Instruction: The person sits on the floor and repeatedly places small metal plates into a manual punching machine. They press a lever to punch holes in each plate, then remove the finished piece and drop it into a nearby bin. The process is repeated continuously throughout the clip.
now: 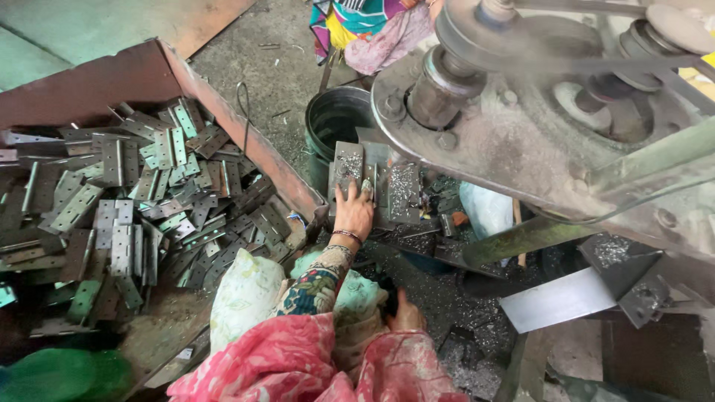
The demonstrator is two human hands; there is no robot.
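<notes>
Left hand (354, 211) lying flat, fingers spread wide, pressing a grey metal hinge plate (348, 165) at the frame's centre, just below the dark bucket (333, 119). Right hand (406, 314) resting lower, near the pink sleeve (298, 365), closing around something dark; cannot tell what. Heap of hinges (134, 216) filling the rusty tray (246, 138) at left.

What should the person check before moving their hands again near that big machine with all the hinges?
1. Left hand flat on the metal hinge at the machine: ok.
2. Right hand away from the machine, low by the lap: ok; what it holds: cannot tell.
3. Fingers out from under moving parts: cannot tell, the wheel above looks blurred.
4. Loose sleeve kept back from the machine: ok.
5. Pile of hinges in the tray close by the left arm: ok.
6. Metal shavings on the work spot: not ok.
</notes>
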